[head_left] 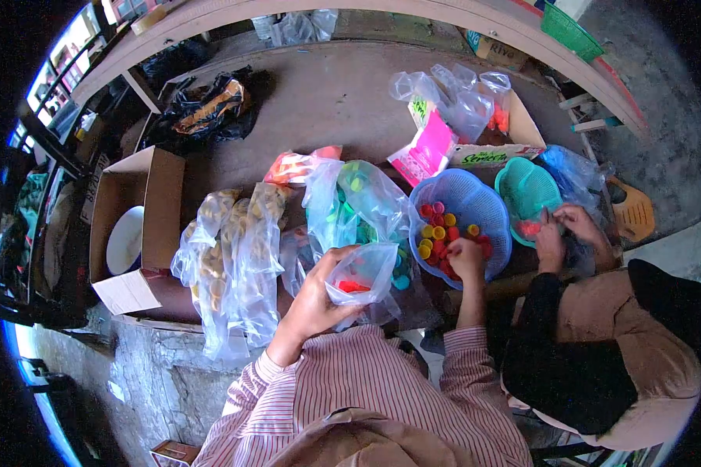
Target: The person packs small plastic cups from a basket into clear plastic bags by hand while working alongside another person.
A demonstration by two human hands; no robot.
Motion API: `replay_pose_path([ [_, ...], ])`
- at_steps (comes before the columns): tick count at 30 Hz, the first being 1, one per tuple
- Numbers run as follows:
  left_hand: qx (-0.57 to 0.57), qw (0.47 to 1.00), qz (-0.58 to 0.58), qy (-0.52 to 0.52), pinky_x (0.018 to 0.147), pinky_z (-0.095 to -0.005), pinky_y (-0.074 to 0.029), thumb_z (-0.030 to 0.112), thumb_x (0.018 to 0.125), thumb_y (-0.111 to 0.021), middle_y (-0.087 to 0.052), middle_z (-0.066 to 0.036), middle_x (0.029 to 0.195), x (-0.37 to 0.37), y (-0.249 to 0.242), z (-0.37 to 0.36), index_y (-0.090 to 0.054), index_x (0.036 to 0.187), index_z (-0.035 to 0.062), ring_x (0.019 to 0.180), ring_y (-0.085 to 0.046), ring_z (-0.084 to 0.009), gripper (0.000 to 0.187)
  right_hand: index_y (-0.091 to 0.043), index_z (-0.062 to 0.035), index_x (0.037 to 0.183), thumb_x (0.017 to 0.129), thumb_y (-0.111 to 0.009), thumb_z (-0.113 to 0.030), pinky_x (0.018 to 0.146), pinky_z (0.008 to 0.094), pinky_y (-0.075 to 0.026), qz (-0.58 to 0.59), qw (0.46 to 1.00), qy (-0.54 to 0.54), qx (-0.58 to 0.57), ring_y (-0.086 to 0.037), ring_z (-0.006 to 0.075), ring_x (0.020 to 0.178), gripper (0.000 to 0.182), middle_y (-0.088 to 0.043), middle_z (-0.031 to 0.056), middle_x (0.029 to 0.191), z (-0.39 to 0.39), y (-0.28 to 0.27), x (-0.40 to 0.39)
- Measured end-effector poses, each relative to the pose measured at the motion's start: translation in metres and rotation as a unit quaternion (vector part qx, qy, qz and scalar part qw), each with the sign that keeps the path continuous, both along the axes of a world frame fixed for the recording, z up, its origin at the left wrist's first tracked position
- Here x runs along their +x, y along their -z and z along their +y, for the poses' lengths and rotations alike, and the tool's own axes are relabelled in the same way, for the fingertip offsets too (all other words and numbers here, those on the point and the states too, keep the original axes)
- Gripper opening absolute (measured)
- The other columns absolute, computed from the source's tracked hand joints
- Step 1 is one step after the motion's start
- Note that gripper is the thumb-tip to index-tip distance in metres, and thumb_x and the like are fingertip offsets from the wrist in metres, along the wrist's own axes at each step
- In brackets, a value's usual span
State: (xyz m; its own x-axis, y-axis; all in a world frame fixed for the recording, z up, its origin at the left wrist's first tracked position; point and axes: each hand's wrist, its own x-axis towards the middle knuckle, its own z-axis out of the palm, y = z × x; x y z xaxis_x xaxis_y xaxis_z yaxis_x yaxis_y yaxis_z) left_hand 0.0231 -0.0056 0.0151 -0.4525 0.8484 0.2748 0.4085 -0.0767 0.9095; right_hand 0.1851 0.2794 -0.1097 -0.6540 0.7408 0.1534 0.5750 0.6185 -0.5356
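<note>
My left hand is wrapped round an open clear plastic bag, with a few red plastic caps at its bottom. Down in the blue basket on the right is my right hand, its fingers curled among loose red, yellow and pink caps; the fingertips are hidden, so I cannot see what they grip. Beside the blue basket, a co-worker's hands work at the green basket, where something red shows.
Filled clear bags of brownish caps and green caps lie at the table's front. A cardboard box holding a white bowl stands left. Behind the baskets is an open carton with plastic bags; black plastic lies back left.
</note>
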Motion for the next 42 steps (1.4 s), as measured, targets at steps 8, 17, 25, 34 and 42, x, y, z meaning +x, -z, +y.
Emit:
replay_pose_path([
  [8,0.002,1.0,0.013,-0.007,0.09,-0.0345,-0.037,0.01,0.056,-0.072,-0.048,-0.017,0.114,-0.001,0.005,-0.001,-0.044,0.112,-0.0019,0.106,-0.048,-0.0304,0.064,-0.065,-0.0073,0.071,0.057,-0.072,-0.023,0.068,0.04,-0.047,-0.217,0.974,0.063,0.028,-0.059,0.0313,0.075,0.022,-0.062,0.0148,0.076,-0.02,0.007,-0.007],
  [17,0.005,0.999,0.033,-0.018,0.086,-0.0341,-0.039,0.012,0.059,-0.072,-0.049,-0.014,0.111,-0.001,0.008,-0.002,-0.041,0.118,-0.0015,0.098,-0.052,-0.0258,0.068,-0.064,-0.0036,0.075,0.062,-0.07,-0.019,0.068,0.0399,-0.046,-0.072,0.997,0.027,0.026,-0.058,0.0319,0.077,0.021,-0.06,0.0184,0.08,-0.01,0.013,0.003],
  [25,-0.009,1.0,0.019,-0.015,0.088,-0.0338,-0.038,0.012,0.058,-0.073,-0.05,-0.016,0.112,0.0,0.007,-0.001,-0.043,0.114,-0.0013,0.103,-0.05,-0.029,0.065,-0.063,-0.0027,0.078,0.065,-0.069,-0.017,0.066,0.0386,-0.045,-0.116,0.992,-0.024,0.051,-0.058,0.0306,0.076,0.021,-0.061,0.0171,0.081,-0.012,0.013,-0.008],
  [34,-0.021,1.0,0.0,-0.021,0.088,-0.0341,-0.038,0.012,0.058,-0.073,-0.049,-0.016,0.112,-0.001,0.012,0.0,-0.043,0.115,-0.0013,0.103,-0.05,-0.0297,0.066,-0.061,0.0009,0.082,0.074,-0.066,-0.013,0.065,0.0266,-0.044,0.228,0.953,0.093,-0.174,-0.057,0.014,0.071,0.017,-0.061,0.0083,0.075,-0.026,0.003,0.0],
  [42,-0.029,0.999,0.015,-0.015,0.09,-0.035,-0.037,0.011,0.057,-0.073,-0.048,-0.017,0.113,0.0,0.012,0.002,-0.043,0.114,-0.0016,0.106,-0.048,-0.0312,0.065,-0.055,-0.0076,0.096,0.083,-0.056,-0.018,0.06,0.0201,-0.034,0.48,0.723,0.108,-0.485,-0.046,0.0053,0.07,0.016,-0.055,-0.0019,0.086,-0.055,-0.082,-0.01],
])
